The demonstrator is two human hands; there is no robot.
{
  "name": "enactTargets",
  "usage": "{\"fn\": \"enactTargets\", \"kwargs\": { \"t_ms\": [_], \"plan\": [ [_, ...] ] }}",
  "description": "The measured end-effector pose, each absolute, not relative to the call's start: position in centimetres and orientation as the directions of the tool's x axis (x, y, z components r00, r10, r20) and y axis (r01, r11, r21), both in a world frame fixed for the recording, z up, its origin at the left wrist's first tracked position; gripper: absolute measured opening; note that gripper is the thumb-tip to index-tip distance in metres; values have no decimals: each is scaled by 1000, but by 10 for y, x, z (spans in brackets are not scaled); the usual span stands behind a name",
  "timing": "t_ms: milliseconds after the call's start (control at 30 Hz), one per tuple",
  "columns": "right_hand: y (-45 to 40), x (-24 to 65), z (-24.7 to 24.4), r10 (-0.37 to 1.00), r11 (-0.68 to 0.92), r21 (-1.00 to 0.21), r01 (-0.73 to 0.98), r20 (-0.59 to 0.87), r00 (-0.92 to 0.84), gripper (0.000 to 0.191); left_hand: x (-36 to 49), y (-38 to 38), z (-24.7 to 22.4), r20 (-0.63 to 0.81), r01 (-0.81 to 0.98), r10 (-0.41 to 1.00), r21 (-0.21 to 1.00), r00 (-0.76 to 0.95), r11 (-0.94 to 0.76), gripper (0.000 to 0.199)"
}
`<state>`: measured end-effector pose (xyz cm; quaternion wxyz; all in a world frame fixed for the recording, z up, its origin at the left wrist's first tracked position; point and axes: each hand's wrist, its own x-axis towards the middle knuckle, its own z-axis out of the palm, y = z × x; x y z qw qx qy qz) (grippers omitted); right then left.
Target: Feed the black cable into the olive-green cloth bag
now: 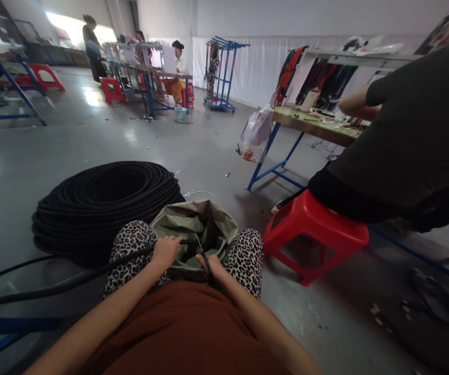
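Observation:
My left hand (166, 253) is closed around a thick black cord (131, 255), whose short end sticks out past my fingers to the right. My right hand (213, 265) grips a pair of scissors (206, 260) with black handles; the blades point up and left, close to the cord's end. Whether the blades touch the cord I cannot tell. Both hands are over an open greenish sack (165, 221) between my knees. A large coil of black cord (103, 208) lies on the floor at the left, beyond my left knee.
At the right a person in dark clothes (415, 120) sits on a red stool (318, 224) at a worktable (314, 127). A plastic bag (256, 130) hangs from its corner. Blue metal bars (13, 327) are at lower left. Farther back are people at tables and a blue rack (224, 73).

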<state>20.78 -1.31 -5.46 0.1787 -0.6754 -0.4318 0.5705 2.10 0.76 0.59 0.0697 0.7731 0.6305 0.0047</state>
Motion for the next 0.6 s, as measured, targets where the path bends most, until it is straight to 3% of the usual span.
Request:
{"fn": "enactTargets", "kwargs": {
  "t_ms": [400, 600],
  "plan": [
    [-13, 210, -48, 753, -599, -698, 392, -657, -18, 43, 18, 8, 8, -67, 979, 979, 81, 195, -189, 39],
    [-12, 211, -63, 751, -640, -730, 238, -661, -9, 44, 19, 8, 12, -19, 971, 987, 179, 162, -156, 37]
  ]
}}
